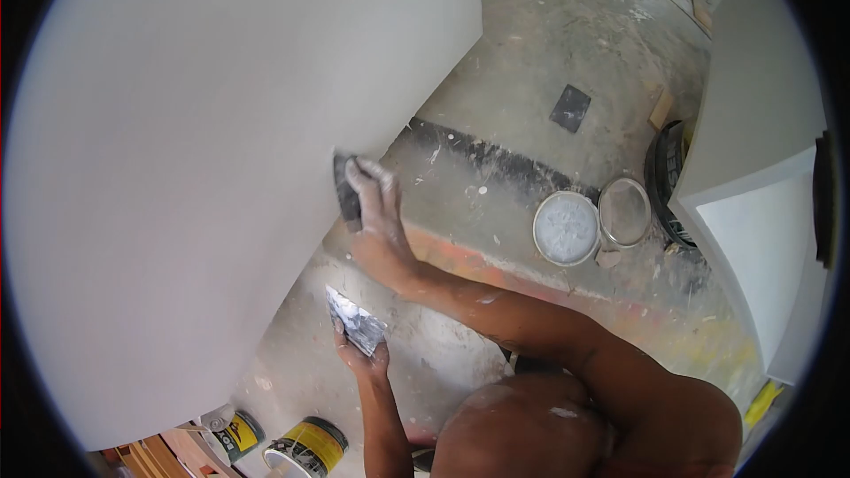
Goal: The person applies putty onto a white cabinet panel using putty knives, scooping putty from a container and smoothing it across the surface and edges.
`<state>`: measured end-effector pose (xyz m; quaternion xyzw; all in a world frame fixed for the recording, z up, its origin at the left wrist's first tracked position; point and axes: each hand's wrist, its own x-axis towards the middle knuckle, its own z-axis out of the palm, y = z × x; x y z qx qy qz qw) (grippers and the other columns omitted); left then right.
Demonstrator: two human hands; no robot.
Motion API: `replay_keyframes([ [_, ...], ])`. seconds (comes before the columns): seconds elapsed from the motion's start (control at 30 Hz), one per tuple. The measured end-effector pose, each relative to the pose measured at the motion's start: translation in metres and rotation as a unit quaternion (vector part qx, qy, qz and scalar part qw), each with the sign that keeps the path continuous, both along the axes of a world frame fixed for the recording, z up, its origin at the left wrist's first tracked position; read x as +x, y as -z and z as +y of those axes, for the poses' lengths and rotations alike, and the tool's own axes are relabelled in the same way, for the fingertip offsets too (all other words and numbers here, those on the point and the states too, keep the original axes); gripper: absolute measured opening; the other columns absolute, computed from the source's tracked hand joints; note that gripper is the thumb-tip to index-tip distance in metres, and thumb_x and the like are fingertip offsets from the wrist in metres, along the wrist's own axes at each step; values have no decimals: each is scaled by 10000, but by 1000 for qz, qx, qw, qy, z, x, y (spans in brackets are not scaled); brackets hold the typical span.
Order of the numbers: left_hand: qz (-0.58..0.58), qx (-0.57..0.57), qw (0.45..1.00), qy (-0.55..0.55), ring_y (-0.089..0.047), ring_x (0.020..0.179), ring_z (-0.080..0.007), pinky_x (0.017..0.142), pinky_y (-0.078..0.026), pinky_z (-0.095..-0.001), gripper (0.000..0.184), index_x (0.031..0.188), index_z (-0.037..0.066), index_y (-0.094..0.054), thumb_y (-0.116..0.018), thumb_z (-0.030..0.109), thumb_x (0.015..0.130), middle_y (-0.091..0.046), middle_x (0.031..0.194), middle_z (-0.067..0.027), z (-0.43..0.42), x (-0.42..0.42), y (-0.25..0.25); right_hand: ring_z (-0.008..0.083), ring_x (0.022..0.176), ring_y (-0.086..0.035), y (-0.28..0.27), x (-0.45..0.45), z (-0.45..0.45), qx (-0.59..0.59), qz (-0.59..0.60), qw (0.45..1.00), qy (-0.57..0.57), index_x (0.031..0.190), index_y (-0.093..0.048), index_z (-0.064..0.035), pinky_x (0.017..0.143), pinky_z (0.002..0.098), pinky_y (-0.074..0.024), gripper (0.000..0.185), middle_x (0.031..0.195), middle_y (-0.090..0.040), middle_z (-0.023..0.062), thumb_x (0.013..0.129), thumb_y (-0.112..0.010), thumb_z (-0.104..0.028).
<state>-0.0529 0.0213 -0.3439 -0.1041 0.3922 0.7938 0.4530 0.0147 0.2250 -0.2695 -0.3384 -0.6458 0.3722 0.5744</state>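
Observation:
A large smooth white panel (pixel 204 168) fills the left of the head view. Against its surface, near the right edge, my right hand (pixel 379 204) presses a dark flat scraper (pixel 346 188), fingers closed over it. The scraper is slightly blurred and its far side is hidden. Lower down, my left hand (pixel 361 356) grips a wide putty knife (pixel 356 323) whose blade is coated with white paste. This knife is apart from the panel, over the floor. White smears mark the fingers of my right hand.
On the concrete floor stand a round tub of white paste (pixel 567 228), a round lid (pixel 624 212) and a black bucket (pixel 668 186). A dark square sheet (pixel 571 108) lies farther off. Yellow-and-black buckets (pixel 312 447) stand below, beside wooden strips (pixel 150 458). Another white panel (pixel 761 177) rises at right.

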Motion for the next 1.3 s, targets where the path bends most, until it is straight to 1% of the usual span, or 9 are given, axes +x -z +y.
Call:
replay_keyframes([
  [0.23,-10,25,1000,-5,-672,990,-203,844,-563,-352,362,1267,88,-566,-539,274,958,-677,1156,-45,-10,-12,16,410,1277,-376,12,16,-38,-9,-39,988,-152,1395,-427,-20,1079,488,-336,711,1370,-387,184,710,-500,159],
  [0.37,-46,37,998,-31,-699,892,-191,758,-593,-313,265,1133,65,-629,-491,243,992,-699,1063,-82,8,4,0,348,1256,-454,2,54,-38,-49,8,953,-297,1308,-531,-31,1069,430,-378,511,1306,-495,157,815,-639,57],
  [0.43,-112,117,987,3,-690,883,-180,734,-586,-305,266,1134,53,-622,-502,237,985,-691,1066,-87,14,13,-9,329,1272,-445,-11,73,-43,131,32,907,-399,1321,-524,-44,1069,420,-390,486,1322,-488,145,859,-672,-26],
  [0.5,-4,21,1000,7,-682,898,-176,750,-580,-302,282,1143,33,-605,-531,236,963,-683,1054,-89,19,32,-31,321,1263,-455,-3,82,-49,122,80,900,-411,1339,-519,-67,1073,423,-394,496,1316,-492,136,868,-676,-44],
  [0.67,122,-9,986,112,-662,956,-231,828,-554,-395,492,1256,6,-537,-622,330,895,-656,1085,-114,26,45,-83,318,1242,-480,50,114,34,14,-131,916,-379,1309,-522,-68,1083,405,-365,439,1277,-519,169,881,-618,-67],
  [0.7,172,-2,976,135,-659,974,-249,844,-550,-431,586,1315,-4,-499,-662,346,874,-651,1095,-119,24,45,-87,323,1235,-488,60,124,64,138,-185,946,-229,1305,-522,-51,1084,400,-357,362,1262,-540,199,945,-485,-51],
  [0.8,152,3,976,157,-642,1044,-277,934,-511,-447,584,1332,-8,-489,-624,351,892,-636,1173,-129,26,49,-71,387,1408,-316,46,135,154,34,-120,988,87,1443,-352,1,1194,425,-209,540,1461,-401,217,908,-412,39],
  [0.93,50,-11,986,161,-612,1124,-289,989,-480,-446,512,1345,21,-491,-573,307,928,-619,1238,-130,16,41,-32,419,1372,-330,8,125,224,49,-87,977,189,1417,-368,12,1158,448,-261,524,1406,-398,275,898,-428,55],
  [1.3,-68,-3,998,10,-689,879,-221,800,-569,-379,323,1213,109,-589,-557,262,930,-703,1011,-53,-10,21,22,391,1347,-315,16,5,33,-17,25,999,43,1432,-401,-43,1127,441,-304,664,1409,-304,228,811,-493,176],
])
